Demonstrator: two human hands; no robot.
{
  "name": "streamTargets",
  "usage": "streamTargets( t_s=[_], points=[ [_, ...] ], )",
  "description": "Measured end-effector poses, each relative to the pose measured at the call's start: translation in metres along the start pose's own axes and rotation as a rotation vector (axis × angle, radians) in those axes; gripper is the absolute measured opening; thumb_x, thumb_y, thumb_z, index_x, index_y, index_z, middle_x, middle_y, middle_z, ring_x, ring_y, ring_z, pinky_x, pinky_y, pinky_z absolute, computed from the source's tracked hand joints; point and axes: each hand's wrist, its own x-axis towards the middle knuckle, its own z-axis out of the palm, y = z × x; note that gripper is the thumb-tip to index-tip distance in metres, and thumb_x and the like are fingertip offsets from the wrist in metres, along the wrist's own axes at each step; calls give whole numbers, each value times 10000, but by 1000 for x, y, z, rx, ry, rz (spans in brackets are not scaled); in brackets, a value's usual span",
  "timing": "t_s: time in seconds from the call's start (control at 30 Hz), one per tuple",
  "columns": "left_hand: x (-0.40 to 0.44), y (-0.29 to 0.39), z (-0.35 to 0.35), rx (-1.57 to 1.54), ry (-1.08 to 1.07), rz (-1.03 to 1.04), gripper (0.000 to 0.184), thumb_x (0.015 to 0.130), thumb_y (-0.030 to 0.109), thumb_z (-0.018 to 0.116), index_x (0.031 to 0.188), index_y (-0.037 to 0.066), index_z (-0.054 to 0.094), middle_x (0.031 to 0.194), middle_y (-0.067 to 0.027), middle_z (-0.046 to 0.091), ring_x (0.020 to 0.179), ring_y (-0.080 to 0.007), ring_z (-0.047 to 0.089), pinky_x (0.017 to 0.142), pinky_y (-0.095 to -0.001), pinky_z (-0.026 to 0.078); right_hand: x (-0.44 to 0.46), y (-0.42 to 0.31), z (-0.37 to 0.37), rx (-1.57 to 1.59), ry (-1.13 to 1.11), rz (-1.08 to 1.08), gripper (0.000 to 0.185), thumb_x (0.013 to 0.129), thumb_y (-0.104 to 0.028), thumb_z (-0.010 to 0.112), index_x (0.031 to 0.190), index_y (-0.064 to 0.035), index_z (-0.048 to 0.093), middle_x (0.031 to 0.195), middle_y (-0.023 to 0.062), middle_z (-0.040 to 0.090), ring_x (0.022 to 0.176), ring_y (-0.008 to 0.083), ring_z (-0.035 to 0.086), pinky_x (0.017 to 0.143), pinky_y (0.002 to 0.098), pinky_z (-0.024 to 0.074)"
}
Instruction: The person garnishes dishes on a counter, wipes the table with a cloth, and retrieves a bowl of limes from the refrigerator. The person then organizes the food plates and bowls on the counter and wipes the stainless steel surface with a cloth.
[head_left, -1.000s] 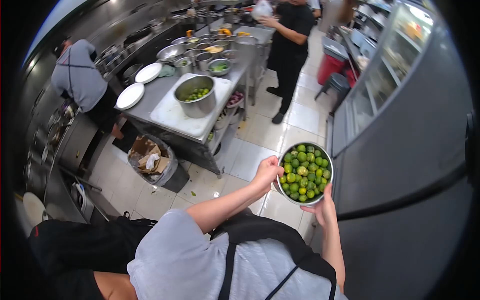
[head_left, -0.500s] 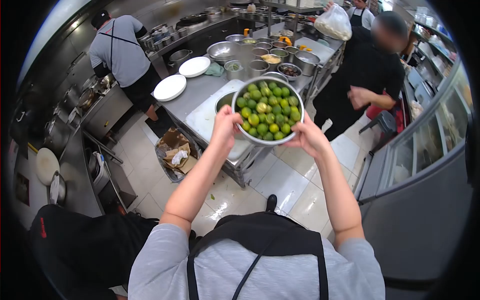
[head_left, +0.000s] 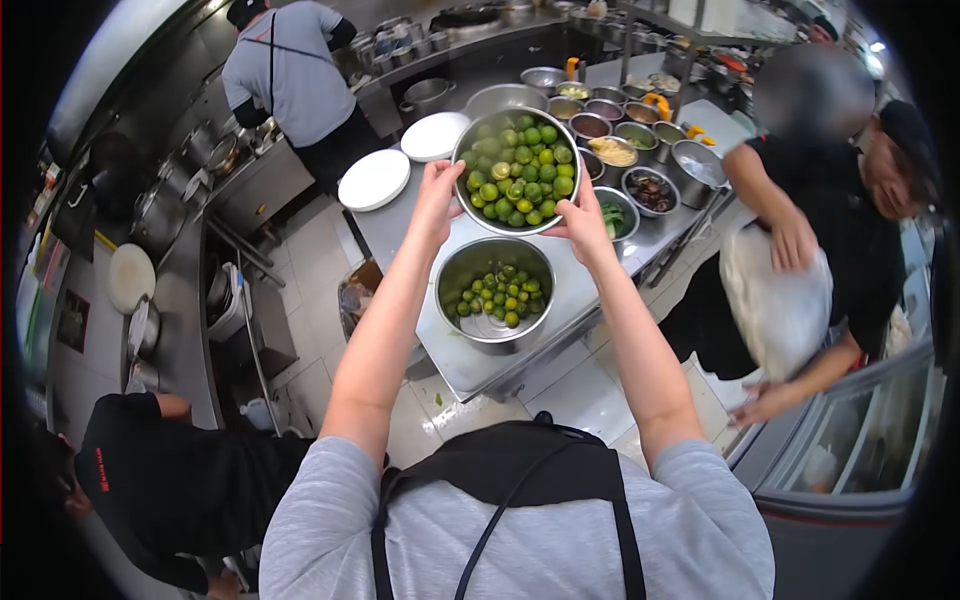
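With both arms stretched forward, I grip a round metal bowl full of small green limes. My left hand is closed on the bowl's left rim, and my right hand is closed on its lower right side. The bowl is tilted so that its inside faces me. Just on the near side of it, a deeper metal pot stands on a white cutting board. More limes partly cover the pot's bottom. My fingers behind the bowl are hidden.
Two white plates lie left of the board. Several metal food containers fill the table's far right. A person at right handles a blurred whitish plastic bag. Others work at upper left and lower left.
My view has shifted. Relative to the table, the bowl has moved off the pot, whose limes now show. At right, the plastic bag has come lower and nearer, and another person shows there.
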Motion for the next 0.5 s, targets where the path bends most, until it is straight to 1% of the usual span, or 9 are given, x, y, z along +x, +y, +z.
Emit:
streamTargets(
  t_s=[0.03,0.07,0.17,0.27,0.33,0.4,0.43,0.47,0.5],
  points=[
    [1,-7,2,-22,49,15,285,789,269,536,986,130,383,996,-31,444,926,-151,424,719,-373,389,5,13,-3,44,-12,-30,771,661,93,337,1335,-212,122,1255,104,329,1018,241,489,614,326,551],
    [4,-16,0,-20,69,-2,285,789,269,536,986,130,383,996,-31,444,926,-151,424,719,-373,389,8,22,-5,52,-18,-6,771,661,93,337,1335,-212,122,1255,104,329,1018,241,489,614,326,551],
    [10,-40,-5,-91,123,50,341,800,276,513,1055,111,359,1093,-58,406,1038,-159,360,776,-372,347,14,41,-6,-50,20,-129,757,678,81,331,1339,-213,106,1259,97,344,961,227,535,572,283,553],
    [8,-48,-5,-88,146,70,363,801,269,506,1083,99,356,1101,-60,405,1034,-161,367,777,-372,349,15,48,-11,25,41,-9,750,676,86,332,1335,-213,138,1267,100,322,996,219,503,591,296,550],
    [12,-45,-4,-66,145,35,370,797,262,506,1092,92,362,1085,-58,420,1022,-161,380,781,-370,349,19,51,-13,48,52,11,749,674,79,335,1333,-219,142,1251,103,341,978,235,518,582,299,549],
    [19,-40,-3,34,120,-9,372,803,264,502,1091,68,374,1057,-65,449,971,-174,444,748,-341,391,27,46,-15,53,86,129,751,664,75,338,1329,-221,151,1229,108,361,967,258,527,585,333,550],
    [19,-34,3,27,128,-33,432,796,266,509,1134,39,364,1081,-88,449,985,-189,452,753,-337,397,31,44,-16,42,94,171,741,664,76,345,1321,-219,166,1207,116,379,955,279,533,587,374,550],
    [22,-34,4,28,120,-38,432,796,266,509,1134,39,364,1081,-88,449,985,-189,452,753,-337,397,35,44,-19,42,104,172,741,664,76,345,1321,-219,166,1207,116,379,955,279,533,587,374,550],
    [27,-33,5,98,107,-78,448,794,262,510,1143,25,359,1082,-101,452,981,-195,465,752,-344,409,38,44,-22,44,104,238,731,669,76,350,1316,-215,175,1201,119,384,952,281,534,587,384,549]
  ],
)
